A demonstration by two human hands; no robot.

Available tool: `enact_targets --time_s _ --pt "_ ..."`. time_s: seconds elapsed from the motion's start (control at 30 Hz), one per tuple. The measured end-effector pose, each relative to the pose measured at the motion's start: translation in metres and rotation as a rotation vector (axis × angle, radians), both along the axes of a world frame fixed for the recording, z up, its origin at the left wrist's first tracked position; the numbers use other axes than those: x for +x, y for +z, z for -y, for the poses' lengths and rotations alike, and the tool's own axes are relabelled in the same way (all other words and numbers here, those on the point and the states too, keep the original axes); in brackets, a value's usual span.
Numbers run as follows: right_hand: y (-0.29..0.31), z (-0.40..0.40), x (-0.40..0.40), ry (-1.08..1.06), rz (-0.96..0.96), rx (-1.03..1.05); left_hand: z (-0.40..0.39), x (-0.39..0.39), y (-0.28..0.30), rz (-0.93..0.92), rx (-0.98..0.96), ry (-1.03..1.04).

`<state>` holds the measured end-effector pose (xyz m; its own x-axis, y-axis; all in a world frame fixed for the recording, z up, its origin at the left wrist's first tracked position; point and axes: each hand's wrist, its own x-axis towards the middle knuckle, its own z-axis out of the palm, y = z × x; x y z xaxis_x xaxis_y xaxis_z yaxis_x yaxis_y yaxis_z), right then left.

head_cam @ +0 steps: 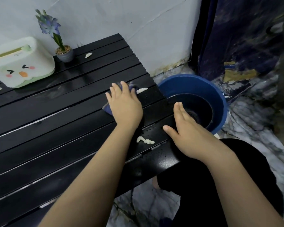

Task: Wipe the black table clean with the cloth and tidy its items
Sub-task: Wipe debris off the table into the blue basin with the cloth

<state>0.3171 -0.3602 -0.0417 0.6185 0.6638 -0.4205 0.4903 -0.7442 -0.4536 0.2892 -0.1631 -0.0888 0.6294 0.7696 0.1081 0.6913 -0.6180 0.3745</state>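
Because the left hand (125, 104) lies flat on top of it, most of the cloth (132, 87) is hidden; only blue bits peek out past the fingers and by the thumb side. That hand's grip is flat and spread, pressing the cloth on the black worktop (56, 128) near its right end. The right hand (185, 128) rests open at the worktop's end, holding nothing. Small pale crumbs (145, 140) lie on the slats, some by the hands. A blue bucket (220, 99) stands on the floor just past the worktop; its inside is dark and hard to make out. At the back stand a white box (21, 63) with a face and a pot (65, 54) with a purple flower.
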Motion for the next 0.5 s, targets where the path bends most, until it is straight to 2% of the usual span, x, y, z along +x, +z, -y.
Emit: enact_targets --time_s 0.07,0.13,0.23,0.3,0.4,0.5 --pt "0.0 0.004 0.001 -0.016 -0.014 -0.015 0.009 0.025 0.006 0.025 -0.038 -0.1" --pt "0.001 0.005 0.002 -0.017 -0.018 -0.035 0.021 0.05 0.014 0.128 -0.132 -0.242" --pt "0.002 0.007 0.003 -0.019 -0.022 -0.062 0.034 0.08 0.034 0.329 -0.551 -0.369" --pt "0.003 0.007 0.003 -0.026 -0.038 -0.064 0.03 0.094 0.043 0.382 -0.702 -0.364" --pt "0.005 0.007 0.003 -0.034 -0.053 -0.065 0.005 0.092 0.053 0.458 -0.712 -0.303" --pt "0.008 0.006 0.003 -0.027 -0.061 -0.081 -0.019 0.054 0.066 0.489 -0.566 -0.328"
